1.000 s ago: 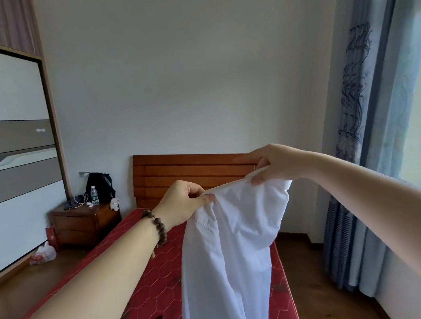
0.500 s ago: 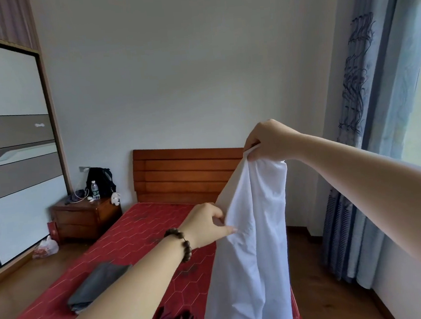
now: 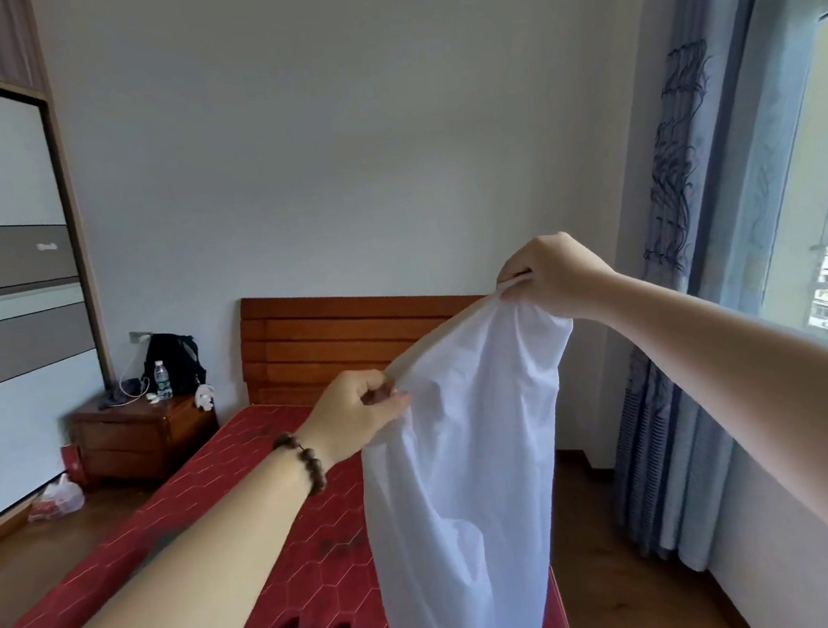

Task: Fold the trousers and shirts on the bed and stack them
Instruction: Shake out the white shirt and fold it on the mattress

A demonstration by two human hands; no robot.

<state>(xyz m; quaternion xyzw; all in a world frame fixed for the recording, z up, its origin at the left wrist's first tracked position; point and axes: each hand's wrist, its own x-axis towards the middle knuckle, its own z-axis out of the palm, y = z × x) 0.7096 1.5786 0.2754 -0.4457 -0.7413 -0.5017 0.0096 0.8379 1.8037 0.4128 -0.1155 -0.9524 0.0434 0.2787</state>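
Pinching the white shirt along its top edge, the right hand stays high while the left hand has climbed back to regrip, so the garment hangs over the bed, likely nearly ready to lay flat.

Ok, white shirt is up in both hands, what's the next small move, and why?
Probably lower the white shirt flat onto the bare red bed. The left hand and right hand pinch its top edge, it hangs bunched in the air, and folding needs a surface.
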